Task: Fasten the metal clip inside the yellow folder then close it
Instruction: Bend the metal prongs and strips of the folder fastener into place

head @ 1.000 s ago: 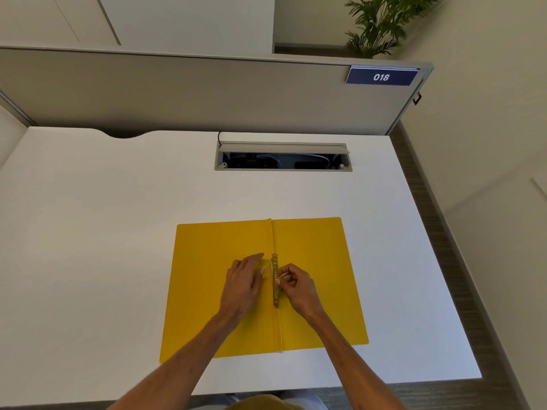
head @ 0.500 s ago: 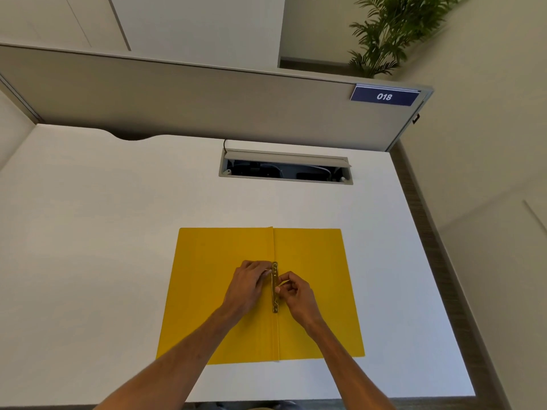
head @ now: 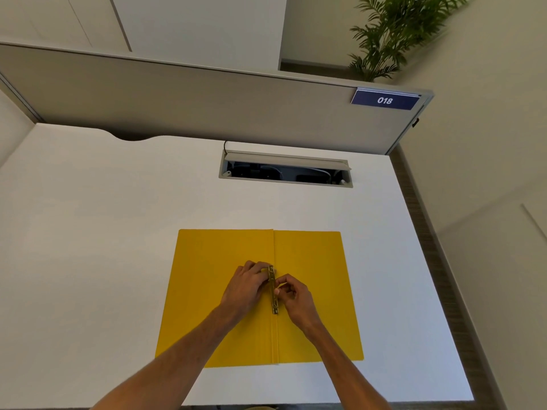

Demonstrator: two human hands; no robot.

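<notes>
A yellow folder [head: 313, 261] lies open and flat on the white desk [head: 118, 232], spine running away from me. A thin brass metal clip [head: 274, 303] lies along the spine near the middle. My left hand [head: 245, 287] rests on the left flap with its fingertips pressing the clip's upper end. My right hand [head: 294, 297] sits just right of the spine, thumb and fingers pinched on a prong at the clip's middle. The clip's upper and middle parts are partly hidden by my fingers.
An open cable tray [head: 285, 173] is cut into the desk behind the folder. A grey partition [head: 207, 102] with a blue 018 label [head: 384, 99] closes the back edge. The desk's right edge [head: 426, 276] drops to the floor.
My head has tilted up a little, so the folder sits lower in view. My left fingers have slid up onto the clip's top end. The right hand stays pinched at the clip.
</notes>
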